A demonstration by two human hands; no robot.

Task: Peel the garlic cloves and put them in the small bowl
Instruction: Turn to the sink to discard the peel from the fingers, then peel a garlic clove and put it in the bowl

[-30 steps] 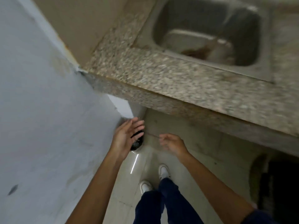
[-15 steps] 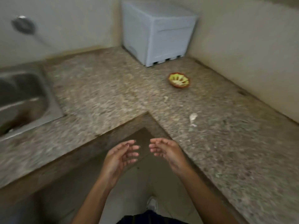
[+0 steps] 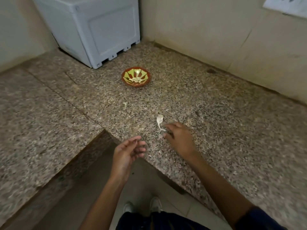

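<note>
A small red bowl (image 3: 136, 76) with a yellow-green pattern stands on the granite counter (image 3: 216, 123); pale pieces lie in its bottom. Nearer to me, a whitish garlic skin scrap (image 3: 160, 120) lies on the counter, with a thin curl trailing toward my right hand (image 3: 179, 138). That hand hovers palm down, fingertips just beside the scrap, holding nothing. My left hand (image 3: 127, 153) floats over the counter's inner corner, palm turned inward, fingers loosely curled and empty. A tiny pale bit (image 3: 125, 103) lies between the bowl and my hands.
A white box-shaped appliance (image 3: 93, 29) stands in the back corner against the beige walls. The counter is L-shaped, its inner corner (image 3: 106, 130) right before me. A white wall socket plate (image 3: 285, 5) is at the top right. My shoes (image 3: 142, 206) show on the tiled floor.
My view swung up from the floor and sink to the counter corner. Both hands rose and moved forward; the right one reached over the counter to the garlic skin.
</note>
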